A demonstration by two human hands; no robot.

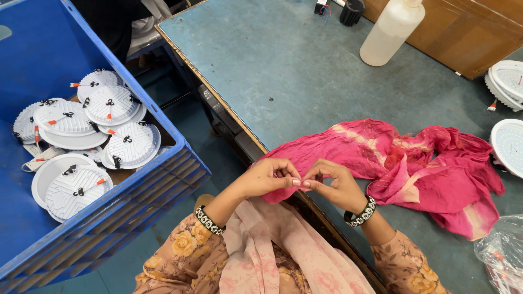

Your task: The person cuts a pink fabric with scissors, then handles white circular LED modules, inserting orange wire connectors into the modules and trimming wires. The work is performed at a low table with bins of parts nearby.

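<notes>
My left hand point(269, 177) and my right hand point(332, 184) meet fingertip to fingertip at the near edge of the grey-blue table point(283, 71). The fingers of both are pinched together; whatever small thing sits between them is too small to make out. Both hands rest just against the near end of a crumpled pink cloth point(414, 163) that lies on the table. Each wrist wears a beaded bracelet.
A blue crate point(163, 185) on my left holds several round white lamp panels point(114, 106). A white plastic bottle point(389, 30) stands at the table's far side. More white panels point(509, 81) lie at the right edge, and a clear plastic bag point(501, 256) at the near right.
</notes>
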